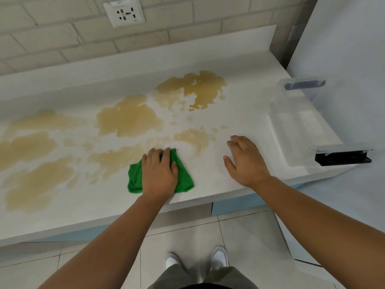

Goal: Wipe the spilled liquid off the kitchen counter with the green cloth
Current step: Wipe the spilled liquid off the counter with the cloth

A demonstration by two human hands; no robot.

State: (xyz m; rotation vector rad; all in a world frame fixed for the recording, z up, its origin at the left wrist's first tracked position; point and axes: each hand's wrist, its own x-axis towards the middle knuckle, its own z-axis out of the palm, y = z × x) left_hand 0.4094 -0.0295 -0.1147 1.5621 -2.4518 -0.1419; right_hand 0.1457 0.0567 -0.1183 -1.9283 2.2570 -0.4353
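Left hand (159, 174) lies palm-down on the cloth (183, 180), fingers spread and pressing it flat to the counter (239, 109) near the front edge; it pins the cloth rather than clutching it. Right hand (243, 161) rests open and empty on bare counter just to the right, fingers splayed, seemingly as a brace. Little of the job looks done. The spill (129, 119) is a tan liquid in many patches: a large one in the middle, another toward the back right, and several broad pools running off to the left edge of view. The cloth sits at the near right fringe of all this, touching a thin smear by the fingertips. The counter around the right hand looks dry, though whether it was wiped or never wet cannot be told. Nearly every pool is left to clear, so I judge the wiping to be at or near its start. A clear bin (302, 126) stands at the right end, well clear of the liquid.
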